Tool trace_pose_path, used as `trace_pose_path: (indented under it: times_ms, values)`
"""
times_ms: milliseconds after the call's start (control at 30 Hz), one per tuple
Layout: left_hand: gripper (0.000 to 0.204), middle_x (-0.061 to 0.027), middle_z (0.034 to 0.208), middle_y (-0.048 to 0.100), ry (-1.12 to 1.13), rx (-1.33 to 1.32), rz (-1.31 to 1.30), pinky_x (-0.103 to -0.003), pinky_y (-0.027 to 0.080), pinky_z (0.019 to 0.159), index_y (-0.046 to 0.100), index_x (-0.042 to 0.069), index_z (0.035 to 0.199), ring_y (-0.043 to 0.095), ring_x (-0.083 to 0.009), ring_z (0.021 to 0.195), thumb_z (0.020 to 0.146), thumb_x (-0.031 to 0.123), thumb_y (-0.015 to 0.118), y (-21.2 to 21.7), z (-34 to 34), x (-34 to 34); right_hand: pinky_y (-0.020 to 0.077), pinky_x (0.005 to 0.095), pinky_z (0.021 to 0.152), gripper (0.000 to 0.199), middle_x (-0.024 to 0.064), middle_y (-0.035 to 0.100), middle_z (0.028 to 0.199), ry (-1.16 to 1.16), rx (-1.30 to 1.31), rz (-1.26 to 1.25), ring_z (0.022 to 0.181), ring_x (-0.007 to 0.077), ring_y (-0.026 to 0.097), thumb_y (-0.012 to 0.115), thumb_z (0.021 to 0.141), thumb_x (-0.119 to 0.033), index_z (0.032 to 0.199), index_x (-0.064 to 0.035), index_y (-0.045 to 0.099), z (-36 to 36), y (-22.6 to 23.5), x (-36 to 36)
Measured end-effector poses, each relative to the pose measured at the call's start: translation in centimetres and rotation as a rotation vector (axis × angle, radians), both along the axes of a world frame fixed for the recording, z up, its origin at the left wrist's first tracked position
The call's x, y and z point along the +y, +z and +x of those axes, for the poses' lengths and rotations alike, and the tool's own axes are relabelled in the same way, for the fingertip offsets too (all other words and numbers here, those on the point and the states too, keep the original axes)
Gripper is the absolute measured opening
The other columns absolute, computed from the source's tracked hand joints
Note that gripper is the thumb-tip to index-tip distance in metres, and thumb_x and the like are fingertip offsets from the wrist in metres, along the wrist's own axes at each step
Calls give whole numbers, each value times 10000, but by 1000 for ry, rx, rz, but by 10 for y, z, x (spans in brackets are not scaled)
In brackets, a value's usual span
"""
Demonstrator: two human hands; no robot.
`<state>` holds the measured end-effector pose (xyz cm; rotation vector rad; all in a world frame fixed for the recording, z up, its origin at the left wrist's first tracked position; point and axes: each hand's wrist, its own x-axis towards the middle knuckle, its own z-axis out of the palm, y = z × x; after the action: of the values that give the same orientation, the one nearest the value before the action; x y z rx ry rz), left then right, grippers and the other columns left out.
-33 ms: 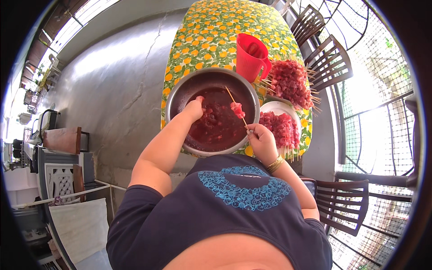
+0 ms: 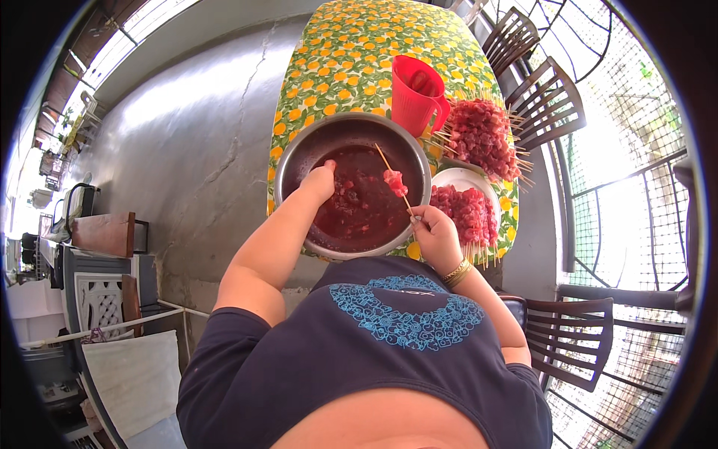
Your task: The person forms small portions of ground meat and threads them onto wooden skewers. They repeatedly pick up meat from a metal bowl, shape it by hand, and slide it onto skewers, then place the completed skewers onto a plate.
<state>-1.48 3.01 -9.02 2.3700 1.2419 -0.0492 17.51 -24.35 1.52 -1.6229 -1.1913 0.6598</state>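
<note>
Seen from above, looking down past a dark blue shirt (image 2: 396,344) with a light blue round print. Both forearms stretched forward over a table (image 2: 351,52) covered in a yellow and green fruit-patterned cloth.

Left hand (image 2: 320,182) dipped into a wide metal bowl (image 2: 353,191), fingers curled down into the dark red marinated meat (image 2: 359,213) that fills the bowl's bottom; whether closed on a piece or just pressing into the mass, cannot tell.

Right hand (image 2: 435,236) at the bowl's near right rim, fingers pinched shut on the lower end of a thin wooden skewer (image 2: 395,181). Skewer slanting up and left over the bowl, one pink chunk (image 2: 394,182) threaded about halfway along. Gold bracelet (image 2: 456,272) on the right wrist.

Hands apart, the bowl's middle between them.

Just right of the bowl, touching distance from the right hand, a white plate (image 2: 462,178) stacked with finished meat skewers (image 2: 467,213). Beyond that, farther up the table, a second heap of skewers (image 2: 482,135), stick ends fanning outward. Red plastic jug (image 2: 416,93) standing upright between the bowl's far rim and that heap.

Dark wooden slatted chairs (image 2: 542,97) along the table's right side, wire fencing behind. Grey concrete floor (image 2: 187,150) on the left.
</note>
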Motion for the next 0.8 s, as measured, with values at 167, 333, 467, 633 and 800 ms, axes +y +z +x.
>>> trace_pose_path:
  times_ms: [167, 333, 467, 633, 800]
  values:
    - [562, -232, 1347, 512, -69, 458, 87, -486, 476, 1014, 475, 75, 1377, 487, -436, 1281, 852, 193, 638, -5, -2, -11, 493, 288, 698, 139, 91, 654, 822, -30, -7, -6, 753, 157, 601, 613, 916, -13, 1041, 28, 658, 6, -1, -8]
    - [518, -229, 1117, 675, -269, 283, -237, -437, 523, 913, 608, 99, 1253, 665, -370, 1054, 753, 145, 735, -29, 16, -36, 525, 359, 778, 146, 183, 684, 909, -52, 25, -46, 852, 303, 679, 628, 889, -30, 1023, 17, 662, 9, -3, -12]
    - [321, -106, 923, 693, -194, -32, -537, -336, 540, 803, 665, 81, 1040, 670, -200, 940, 744, 88, 789, -34, 35, -37, 525, 366, 799, 153, 188, 683, 923, -80, -11, 25, 877, 314, 679, 631, 882, -33, 1024, 13, 664, 11, -7, -14]
    - [175, -20, 892, 673, -32, -648, -965, -280, 547, 751, 626, 50, 979, 653, -125, 841, 838, -10, 711, -10, 41, -27, 525, 368, 795, 150, 188, 683, 922, -78, -27, 8, 874, 323, 676, 634, 874, -31, 1014, 14, 666, 12, -9, -16]
    - [122, -48, 928, 688, 48, -509, -742, -288, 561, 775, 600, 26, 965, 671, -136, 837, 879, 3, 685, 28, 30, -15, 525, 367, 779, 149, 186, 682, 908, -67, -18, 20, 855, 312, 675, 632, 877, -26, 1016, 17, 667, 11, -3, -14]
